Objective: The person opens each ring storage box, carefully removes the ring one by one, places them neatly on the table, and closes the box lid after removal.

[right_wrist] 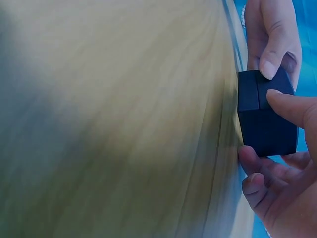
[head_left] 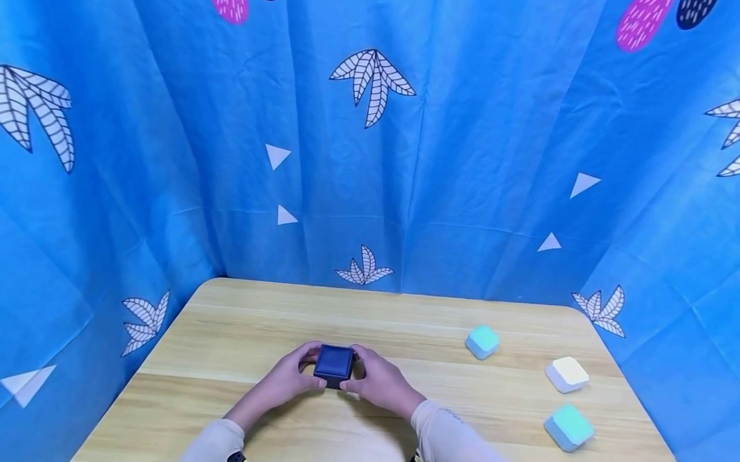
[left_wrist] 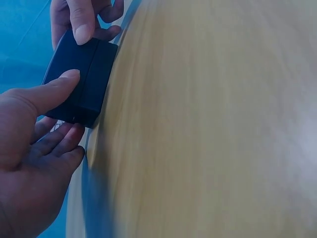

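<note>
In the head view, my left hand (head_left: 285,379) and my right hand (head_left: 384,383) hold a small, dark navy, square-topped box (head_left: 334,363) between them, one gripping each side, thumbs on its near face. The box is left of centre over the pale wood-grain table (head_left: 238,328); I can't fairly tell from here whether its underside touches the wood. Well off to my right are a turquoise rounded block (head_left: 482,342), a white rounded block (head_left: 567,374) and, nearest me, a second turquoise block (head_left: 568,427). Behind hangs a bright blue fabric curtain (head_left: 483,140) printed with white leaves.

In the left wrist view, my left thumb presses flat on the box, my fingers at its lower end, and my right thumb rests farther up the same face.

In the right wrist view, both thumbs meet that face close together, beside a thin seam.
</note>
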{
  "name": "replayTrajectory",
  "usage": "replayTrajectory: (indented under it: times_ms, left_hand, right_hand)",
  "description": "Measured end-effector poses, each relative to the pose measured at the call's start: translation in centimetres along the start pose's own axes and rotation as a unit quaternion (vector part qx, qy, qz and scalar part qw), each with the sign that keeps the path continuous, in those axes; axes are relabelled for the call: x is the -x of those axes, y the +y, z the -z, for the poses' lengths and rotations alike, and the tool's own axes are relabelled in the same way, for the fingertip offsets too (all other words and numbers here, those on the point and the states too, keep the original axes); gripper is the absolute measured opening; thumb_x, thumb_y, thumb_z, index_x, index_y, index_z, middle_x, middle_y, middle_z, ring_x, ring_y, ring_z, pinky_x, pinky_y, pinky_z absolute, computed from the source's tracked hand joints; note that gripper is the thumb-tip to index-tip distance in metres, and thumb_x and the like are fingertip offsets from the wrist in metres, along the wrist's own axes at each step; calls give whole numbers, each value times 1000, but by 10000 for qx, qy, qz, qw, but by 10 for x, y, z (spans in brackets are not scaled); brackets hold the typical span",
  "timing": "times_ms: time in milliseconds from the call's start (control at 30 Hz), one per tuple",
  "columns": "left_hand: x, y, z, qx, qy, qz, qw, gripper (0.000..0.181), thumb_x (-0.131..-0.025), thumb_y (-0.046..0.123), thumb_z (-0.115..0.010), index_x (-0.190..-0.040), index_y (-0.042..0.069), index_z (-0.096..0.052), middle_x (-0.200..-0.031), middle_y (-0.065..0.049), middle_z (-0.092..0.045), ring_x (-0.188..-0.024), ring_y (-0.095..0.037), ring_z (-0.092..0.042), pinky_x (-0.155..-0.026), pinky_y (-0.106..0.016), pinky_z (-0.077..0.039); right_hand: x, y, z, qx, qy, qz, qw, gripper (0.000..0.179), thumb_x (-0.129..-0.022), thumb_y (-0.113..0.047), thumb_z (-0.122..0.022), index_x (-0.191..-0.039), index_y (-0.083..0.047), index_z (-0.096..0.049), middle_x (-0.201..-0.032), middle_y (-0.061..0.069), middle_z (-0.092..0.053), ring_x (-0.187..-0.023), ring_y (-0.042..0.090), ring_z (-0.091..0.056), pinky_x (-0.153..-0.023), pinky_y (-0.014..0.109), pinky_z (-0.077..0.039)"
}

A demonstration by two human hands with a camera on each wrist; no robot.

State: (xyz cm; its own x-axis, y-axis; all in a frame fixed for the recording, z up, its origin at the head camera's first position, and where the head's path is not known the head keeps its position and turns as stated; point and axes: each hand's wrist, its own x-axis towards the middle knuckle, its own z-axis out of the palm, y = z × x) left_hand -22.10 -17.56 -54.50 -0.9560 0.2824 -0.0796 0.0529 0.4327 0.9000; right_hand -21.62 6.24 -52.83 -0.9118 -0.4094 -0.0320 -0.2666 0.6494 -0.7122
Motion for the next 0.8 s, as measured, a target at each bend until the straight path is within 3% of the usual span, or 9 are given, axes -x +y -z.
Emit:
replayTrajectory:
  times_ms: [300, 600, 800]
  left_hand:
    - [14, -8, 10, -16, 143, 43, 9999, 81, -79, 18, -86, -148, 7, -46, -139, -17, -58, -133, -39, -52, -115, -51, -38]
    - [25, -9, 21, 115, 184, 15, 9998, 78, -80, 11, -84, -148, 3, -45, -138, -19, -59, -133, -40, -52, -116, -49, -37]
    - [31, -15, 30, 209, 228, 129, 9994, 78, -80, 10, -83, -148, 6, -45, -139, -18, -59, -135, -40, -50, -116, -45, -36]
  right_hand:
    - [-2, -10, -13, -34, -80, 77, 9999, 78, -85, -42, -79, -151, -15, -45, -144, 9, -58, -123, 29, -61, -102, 49, -51]
    - [-6, -21, -21, 266, -102, 273, 9992, 74, -86, -43, -79, -148, -17, -47, -135, 4, -63, -115, 22, -64, -97, 43, -54]
    - [-11, -29, -28, 331, -140, 274, 9990, 76, -85, -44, -79, -148, -17, -47, -137, 3, -63, -115, 21, -64, -98, 42, -54]
